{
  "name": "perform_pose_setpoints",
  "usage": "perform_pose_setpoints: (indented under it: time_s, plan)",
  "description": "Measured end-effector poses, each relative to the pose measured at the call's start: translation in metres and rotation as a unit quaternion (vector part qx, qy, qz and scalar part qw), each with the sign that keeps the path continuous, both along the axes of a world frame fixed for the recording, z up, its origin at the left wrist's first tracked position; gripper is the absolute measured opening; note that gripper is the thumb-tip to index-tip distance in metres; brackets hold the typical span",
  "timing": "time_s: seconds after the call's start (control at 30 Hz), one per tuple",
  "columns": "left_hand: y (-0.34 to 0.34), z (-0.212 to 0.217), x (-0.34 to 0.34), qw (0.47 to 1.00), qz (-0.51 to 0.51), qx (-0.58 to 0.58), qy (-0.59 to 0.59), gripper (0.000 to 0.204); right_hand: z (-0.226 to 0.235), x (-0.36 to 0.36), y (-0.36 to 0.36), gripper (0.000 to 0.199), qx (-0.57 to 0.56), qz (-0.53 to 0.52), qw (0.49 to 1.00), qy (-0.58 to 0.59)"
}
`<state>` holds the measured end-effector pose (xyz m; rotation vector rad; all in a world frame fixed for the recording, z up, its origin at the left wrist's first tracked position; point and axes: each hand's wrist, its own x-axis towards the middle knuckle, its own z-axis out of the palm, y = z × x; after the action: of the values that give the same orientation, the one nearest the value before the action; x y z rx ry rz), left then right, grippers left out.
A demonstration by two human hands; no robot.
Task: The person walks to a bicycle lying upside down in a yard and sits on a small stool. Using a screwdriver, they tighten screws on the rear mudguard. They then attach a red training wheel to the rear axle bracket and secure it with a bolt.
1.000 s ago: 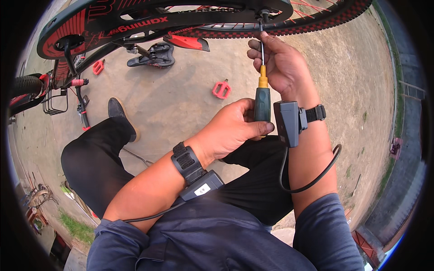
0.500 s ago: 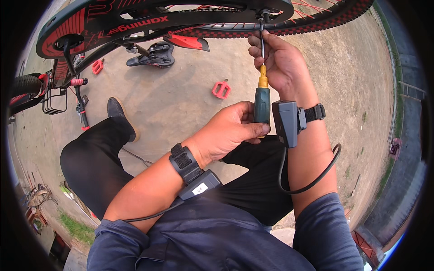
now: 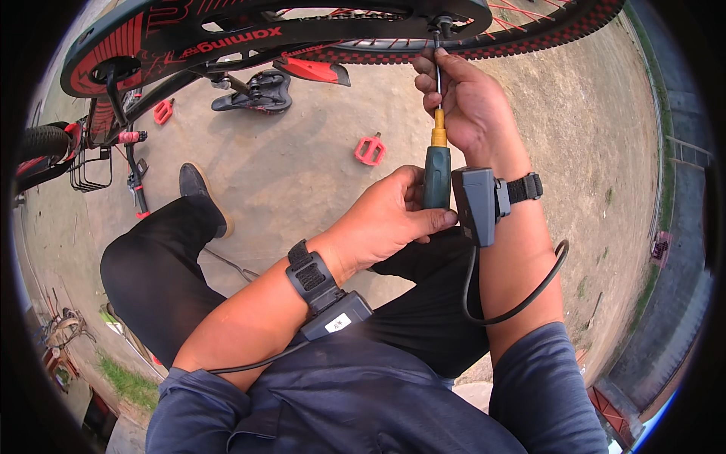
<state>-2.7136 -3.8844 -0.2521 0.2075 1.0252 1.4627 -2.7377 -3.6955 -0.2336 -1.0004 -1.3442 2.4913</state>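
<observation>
One green-and-yellow-handled metal screwdriver: handle held in the left hand, slim shaft pinched by the right hand, tip at the right end of the black-and-red bicycle chain guard.

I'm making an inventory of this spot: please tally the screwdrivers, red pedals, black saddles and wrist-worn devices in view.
Screwdriver: 1
Red pedals: 2
Black saddle: 1
Wrist-worn devices: 2
Total: 6
</observation>
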Motion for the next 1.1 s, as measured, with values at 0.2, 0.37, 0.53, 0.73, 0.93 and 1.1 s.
perform_pose_setpoints:
  time_s: [0.2,0.37,0.53,0.73,0.93,1.1]
  plan:
    - [-0.005,-0.003,-0.007,0.999,0.010,0.028,-0.043,0.035,0.003,-0.001,-0.002,0.024,0.003,-0.002,1.000,-0.008]
    - [-0.002,0.001,-0.007,0.999,0.005,0.003,-0.031,0.039,-0.002,-0.002,0.003,0.026,-0.002,-0.001,1.000,-0.005]
    - [-0.006,-0.007,-0.007,0.998,0.016,0.027,-0.052,0.042,0.000,-0.004,0.000,0.029,-0.013,0.001,1.000,0.001]
    - [-0.003,0.007,-0.008,0.997,0.033,0.026,-0.067,0.041,-0.001,-0.004,0.002,0.030,-0.017,-0.002,1.000,0.000]
    - [0.000,-0.002,-0.003,0.999,0.027,0.003,0.036,0.039,0.002,-0.005,-0.001,0.030,-0.015,-0.002,1.000,-0.001]
    - [-0.003,0.007,-0.008,0.995,0.047,0.026,-0.088,0.042,0.001,-0.005,0.002,0.030,-0.010,0.004,1.000,-0.006]
